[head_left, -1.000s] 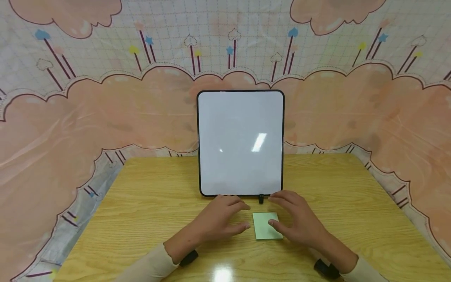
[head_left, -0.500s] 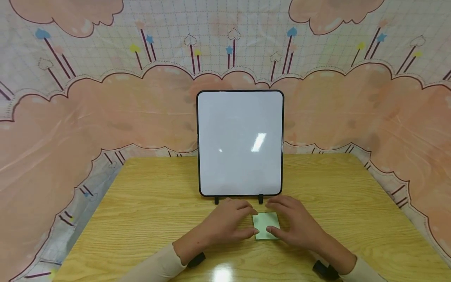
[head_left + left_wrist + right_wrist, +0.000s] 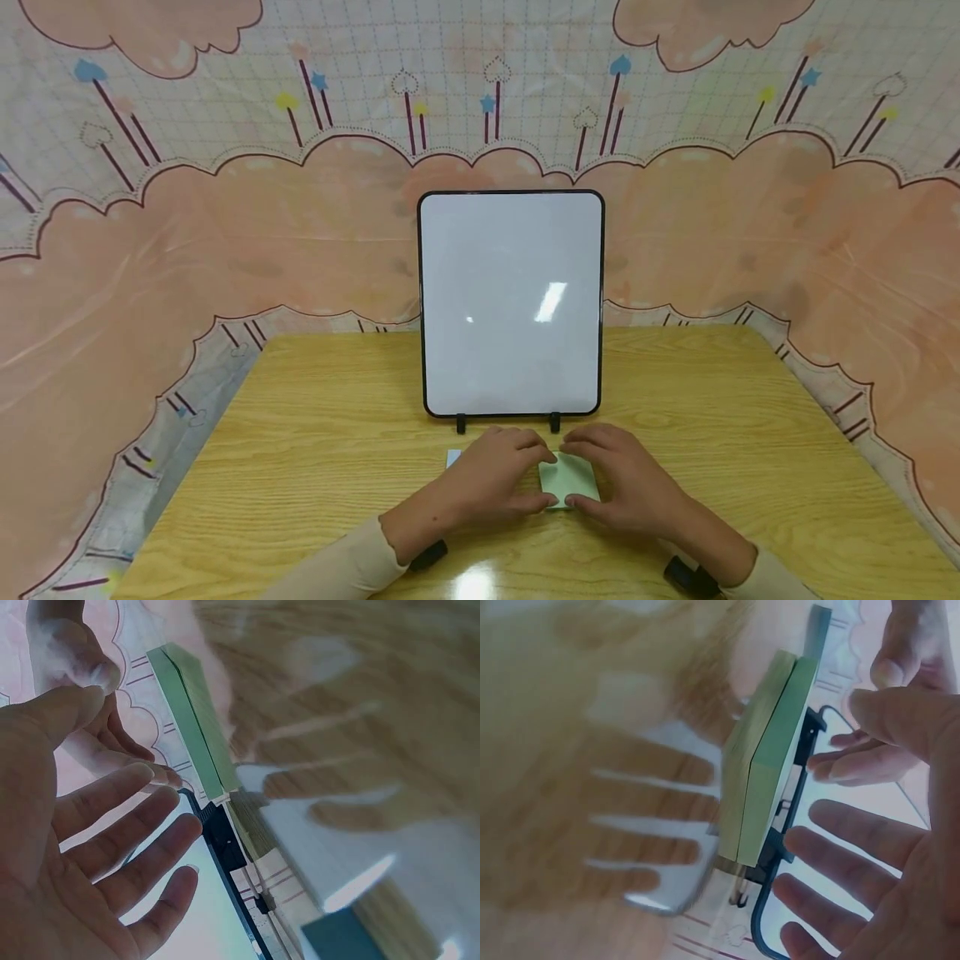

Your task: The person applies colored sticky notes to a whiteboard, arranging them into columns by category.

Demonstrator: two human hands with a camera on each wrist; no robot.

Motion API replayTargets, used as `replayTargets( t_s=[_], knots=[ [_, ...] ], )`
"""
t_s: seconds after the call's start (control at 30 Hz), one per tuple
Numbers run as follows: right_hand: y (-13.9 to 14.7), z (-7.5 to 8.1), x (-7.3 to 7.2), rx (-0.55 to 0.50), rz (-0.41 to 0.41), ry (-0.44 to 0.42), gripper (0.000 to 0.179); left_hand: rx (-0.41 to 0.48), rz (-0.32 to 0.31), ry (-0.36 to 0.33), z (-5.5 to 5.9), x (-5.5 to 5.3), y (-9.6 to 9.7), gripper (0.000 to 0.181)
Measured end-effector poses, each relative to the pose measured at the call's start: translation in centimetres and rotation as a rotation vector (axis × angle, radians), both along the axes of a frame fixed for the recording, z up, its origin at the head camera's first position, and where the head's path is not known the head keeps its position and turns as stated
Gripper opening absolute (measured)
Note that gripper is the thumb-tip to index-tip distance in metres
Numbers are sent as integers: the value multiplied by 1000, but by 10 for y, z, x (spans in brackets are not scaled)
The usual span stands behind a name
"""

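Head: green pad (image 3: 572, 478) flat on table (image 3: 720, 433), between left hand (image 3: 498, 475) and right hand (image 3: 633, 483), before whiteboard (image 3: 510, 304); near square, neither axis clearly longer, sides roughly aligned with board. Left wrist: pad thickness plain; left fingers loose, holding nothing. Right wrist: right fingers spread, holding nothing.

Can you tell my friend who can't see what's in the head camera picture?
A left hand and a right hand bracket a green pad on a wooden table. Behind them stands a blank whiteboard, with a cloud-patterned cloth beyond.
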State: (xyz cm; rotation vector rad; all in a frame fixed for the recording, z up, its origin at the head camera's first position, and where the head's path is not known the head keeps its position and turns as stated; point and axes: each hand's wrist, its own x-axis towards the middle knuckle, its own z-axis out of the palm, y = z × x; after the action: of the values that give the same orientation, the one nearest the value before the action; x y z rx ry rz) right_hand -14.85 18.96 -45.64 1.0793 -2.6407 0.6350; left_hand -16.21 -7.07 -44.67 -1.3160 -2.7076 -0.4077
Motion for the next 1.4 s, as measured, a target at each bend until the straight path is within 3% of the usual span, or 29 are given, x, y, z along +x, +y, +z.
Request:
replayTargets(
  t_s=[0.33, 0.6, 1.4],
  knots=[
    [-1, 2, 1, 73, -13, -104, 61, -50, 4, -44, 2, -1, 3, 48],
    [-3, 3, 0, 94, 4, -96, 58, -76, 6, -60, 3, -4, 8, 47],
    [-4, 8, -6, 105, -1, -211, 58, -107, 7, -39, 5, -5, 16, 56]
  ],
)
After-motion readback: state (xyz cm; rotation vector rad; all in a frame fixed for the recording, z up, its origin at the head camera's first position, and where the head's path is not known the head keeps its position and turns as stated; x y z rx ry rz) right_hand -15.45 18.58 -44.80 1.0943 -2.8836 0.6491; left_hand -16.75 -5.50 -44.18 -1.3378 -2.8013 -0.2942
